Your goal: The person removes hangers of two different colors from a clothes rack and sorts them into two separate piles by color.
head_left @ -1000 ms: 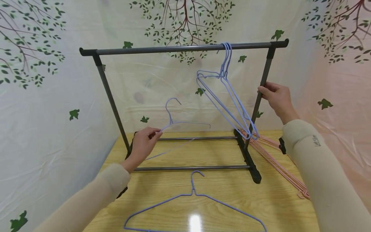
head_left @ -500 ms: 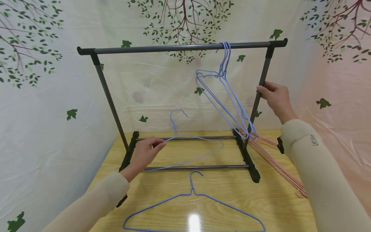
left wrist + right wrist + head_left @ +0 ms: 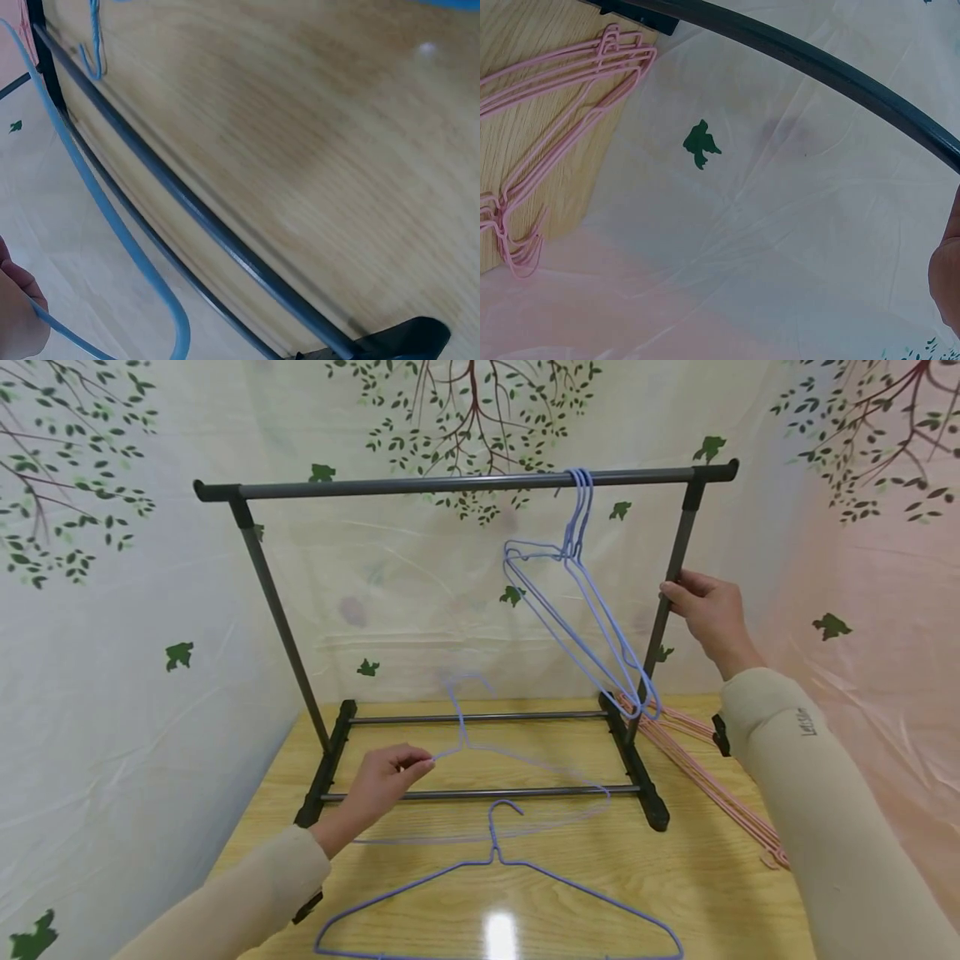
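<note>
My left hand [image 3: 382, 781] pinches one shoulder of a blue wire hanger [image 3: 462, 731], tilted above the table with its hook up. In the left wrist view, the left hand [image 3: 21, 315] sits at the lower left corner, with the blue hanger [image 3: 112, 214] curving past it. My right hand [image 3: 712, 618] grips the right post [image 3: 675, 556] of a dark garment rack. Several blue hangers [image 3: 577, 527] hang from the rack's top bar [image 3: 405, 487], toward its right end. Another blue hanger [image 3: 495, 856] lies flat on the table in front of the rack.
Pink hangers [image 3: 720, 793] lie bunched on the wooden table [image 3: 420, 893] right of the rack, partly behind the right sleeve. The rack's lower crossbars [image 3: 480, 793] and black feet [image 3: 652, 806] stand on the table. A leaf-patterned cloth [image 3: 420, 585] surrounds it.
My left hand has lowered the held hanger from behind the rack's crossbars toward me, moving slightly right. The right hand keeps its grip on the post. The hung hangers stay put.
</note>
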